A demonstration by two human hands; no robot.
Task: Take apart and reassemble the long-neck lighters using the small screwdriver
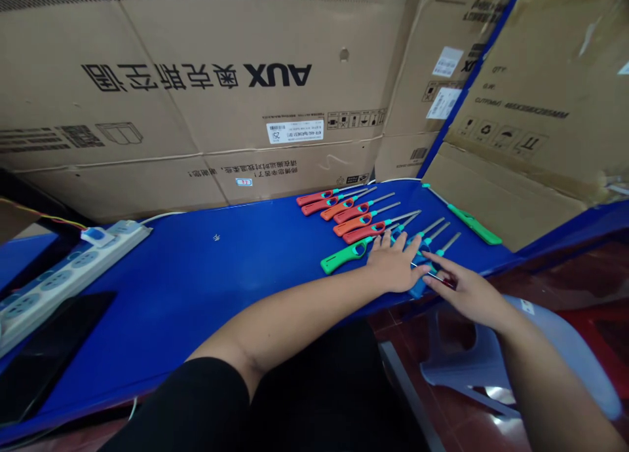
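Note:
Several long-necked lighters lie side by side on the blue table, among them a red lighter (314, 198), an orange lighter (352, 224) and a green lighter (341, 258). My left hand (394, 263) rests palm down with spread fingers over blue lighters (417, 285), which it partly covers. At its right, my right hand (462, 288) pinches a thin screwdriver (435, 277) with a metal shaft and a dark red handle. The shaft points left toward my left hand, over the blue lighters. Another green lighter (476, 225) lies apart at the table's right end.
Cardboard panels (196, 111) stand behind and to the right of the blue table (196, 295). A white power strip (73, 275) and a black flat object (54, 354) lie at the left. A plastic stool (550, 354) stands below at the right.

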